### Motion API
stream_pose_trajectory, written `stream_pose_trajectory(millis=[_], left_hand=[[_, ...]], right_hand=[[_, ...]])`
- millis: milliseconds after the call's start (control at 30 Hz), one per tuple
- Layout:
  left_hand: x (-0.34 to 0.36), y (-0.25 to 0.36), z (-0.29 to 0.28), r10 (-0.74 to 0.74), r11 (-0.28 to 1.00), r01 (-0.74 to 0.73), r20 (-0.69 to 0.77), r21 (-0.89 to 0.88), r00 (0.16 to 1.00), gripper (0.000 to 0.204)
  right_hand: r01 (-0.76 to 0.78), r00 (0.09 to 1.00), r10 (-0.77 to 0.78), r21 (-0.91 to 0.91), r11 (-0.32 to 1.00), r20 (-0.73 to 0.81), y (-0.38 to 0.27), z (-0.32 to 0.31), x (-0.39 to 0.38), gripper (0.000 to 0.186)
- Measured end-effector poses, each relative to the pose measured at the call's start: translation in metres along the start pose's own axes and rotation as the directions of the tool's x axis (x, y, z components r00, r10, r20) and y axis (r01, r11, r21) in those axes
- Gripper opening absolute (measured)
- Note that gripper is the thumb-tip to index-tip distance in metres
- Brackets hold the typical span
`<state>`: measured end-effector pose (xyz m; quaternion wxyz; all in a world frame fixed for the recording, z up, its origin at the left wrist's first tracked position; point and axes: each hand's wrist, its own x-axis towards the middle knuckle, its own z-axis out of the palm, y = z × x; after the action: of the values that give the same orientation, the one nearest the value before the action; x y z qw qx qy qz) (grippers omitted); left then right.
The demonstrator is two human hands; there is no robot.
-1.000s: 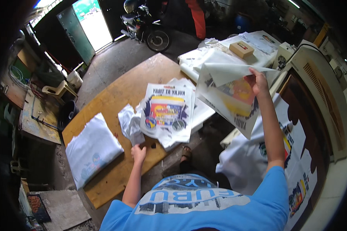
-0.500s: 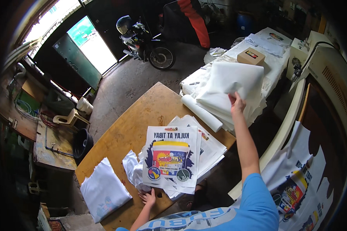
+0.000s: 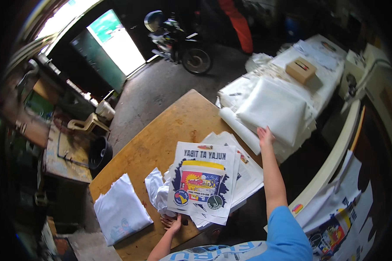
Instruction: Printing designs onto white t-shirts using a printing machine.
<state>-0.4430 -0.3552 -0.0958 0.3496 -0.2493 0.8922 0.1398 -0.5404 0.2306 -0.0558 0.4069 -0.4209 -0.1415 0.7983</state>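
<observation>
My left hand rests at the near edge of the wooden table, fingers spread, touching the lower end of a crumpled white cloth. Right beside it lies a stack of printed paper sheets with mirrored lettering and a colourful paint-bucket picture. My right arm reaches forward. Its hand is open, fingers extended at the near edge of a stack of plain white sheets; whether the fingertips touch it I cannot tell. A white roll lies along that stack's left side.
Folded white fabric lies at the table's left. A brown box sits on the white-covered table behind the sheets. At right, printed white shirts hang by a large beige machine. A motorcycle stands near the doorway; a black tub is left.
My right hand has come off the top white sheet, which it was gripping and lifting, and drawn back to the stack's near edge. The sheet now lies flatter. The view has shifted slightly.
</observation>
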Motion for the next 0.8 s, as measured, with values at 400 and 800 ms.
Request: stream_pose_trajectory(millis=[400, 800], left_hand=[[-0.010, -0.004, 0.000, 0.156, 0.982, -0.160, -0.046, -0.096, 0.987, 0.121], [-0.076, -0.119, 0.008, 0.773, 0.581, -0.805, -0.226, -0.125, 0.593, 0.036]], right_hand=[[-0.207, 0.873, 0.360, -0.418, 0.884, 0.330, 0.049, -0.178, -0.318, 0.016], [-0.047, 0.875, 0.372, -0.711, 0.702, 0.310, -0.024, -0.337, -0.538, 0.016]])
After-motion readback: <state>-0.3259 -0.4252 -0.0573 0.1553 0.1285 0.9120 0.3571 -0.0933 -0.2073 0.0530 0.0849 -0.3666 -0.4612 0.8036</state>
